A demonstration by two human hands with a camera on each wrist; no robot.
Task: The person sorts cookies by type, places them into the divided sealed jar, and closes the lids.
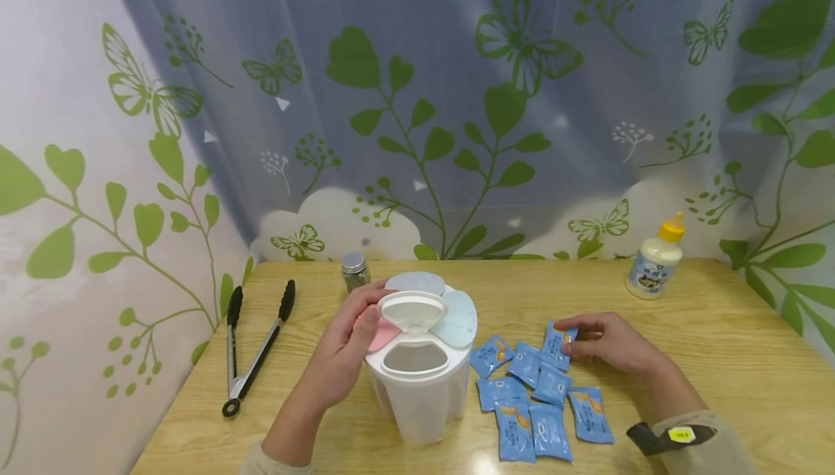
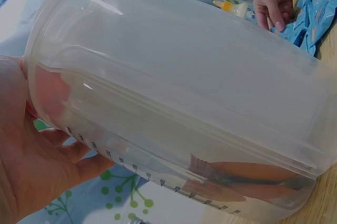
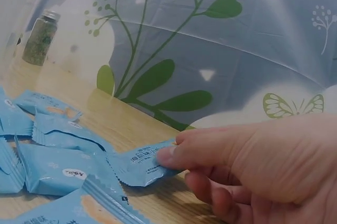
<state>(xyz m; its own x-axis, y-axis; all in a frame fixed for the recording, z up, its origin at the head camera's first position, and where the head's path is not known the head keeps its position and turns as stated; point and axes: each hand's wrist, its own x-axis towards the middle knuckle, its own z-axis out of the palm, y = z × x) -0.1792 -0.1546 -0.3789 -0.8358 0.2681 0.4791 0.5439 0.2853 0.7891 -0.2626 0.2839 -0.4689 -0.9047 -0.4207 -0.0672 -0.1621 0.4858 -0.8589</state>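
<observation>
A white translucent storage container with a sectioned lid stands on the table, its front flap raised over an opening. My left hand grips the container's left side by the lid, near the pink flap. Through the wall in the left wrist view, orange-brown packets show at the bottom of one compartment. Right of the container lie several blue snack packets. At their far right edge, my right hand pinches one blue packet between thumb and fingers.
Black-and-silver tongs lie spread at the left. Behind the container is a small jar with a grey lid. A white bottle with a yellow cap stands at the back right. A patterned curtain hangs behind the table.
</observation>
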